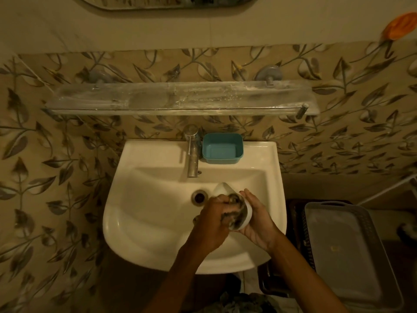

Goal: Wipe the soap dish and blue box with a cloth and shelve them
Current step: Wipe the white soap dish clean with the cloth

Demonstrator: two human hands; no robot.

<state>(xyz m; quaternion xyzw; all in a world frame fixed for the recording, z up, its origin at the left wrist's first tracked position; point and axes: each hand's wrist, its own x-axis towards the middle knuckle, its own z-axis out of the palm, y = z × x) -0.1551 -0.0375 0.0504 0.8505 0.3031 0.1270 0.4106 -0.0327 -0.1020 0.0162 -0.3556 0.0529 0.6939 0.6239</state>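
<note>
We looked down from head height over a white sink (158,222) set against a wall tiled with a leaf pattern. Both of our bare arms reached in from the bottom of the view and met above the basin, a little right of the drain (199,196).

Our right hand (257,224) was cupped under a white soap dish (228,190), gripping it from the right side and tilting it so its hollow faced left. Our left hand (211,224) was closed around a dark, mottled cloth (234,213) and pressed it into the hollow of the dish. The cloth was bunched, and most of it was hidden by our fingers.

The blue box (222,148) sat upright and open on the back ledge of the sink, just right of the metal tap (193,152) and close beside it. Nothing could be seen inside it.

Above the sink, a clear shelf (180,98) ran along the wall on two round brackets; its surface looked streaked and cloudy. The lower edge of a mirror (167,2) showed at the top.

To the right of the sink, low down, stood a grey basket (347,249) resting on a darker crate. An orange object (399,26) hung on the wall at upper right; we could not tell what it was.
</note>
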